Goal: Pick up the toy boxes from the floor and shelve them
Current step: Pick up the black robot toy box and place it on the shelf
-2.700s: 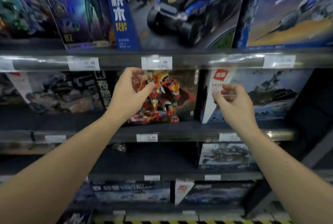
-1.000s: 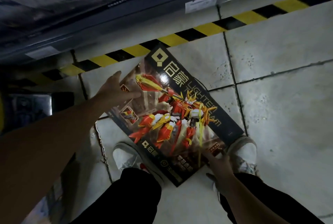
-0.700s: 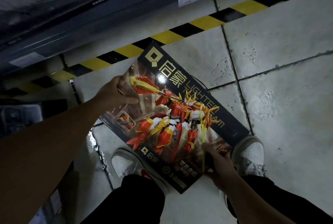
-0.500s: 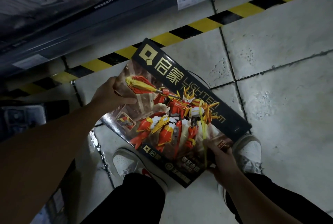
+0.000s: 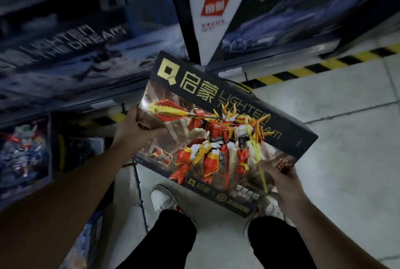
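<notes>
Toy box (image 5: 216, 139) slants far-left to near-right between the hands: left hand (image 5: 135, 130) grips its left edge, right hand (image 5: 283, 180) its near corner, shelves (image 5: 86, 52) just ahead.

The box (image 5: 216, 139) at centre looks like cardboard with a glossy face that catches glare at its left edge, with shiny gold print on a duller black band. The floor (image 5: 346, 160) at right is pale tile, matt and pitted. The trousers (image 5: 171, 245) at the bottom are matt black cloth. The shoe (image 5: 162, 198) looks smooth and white.
</notes>
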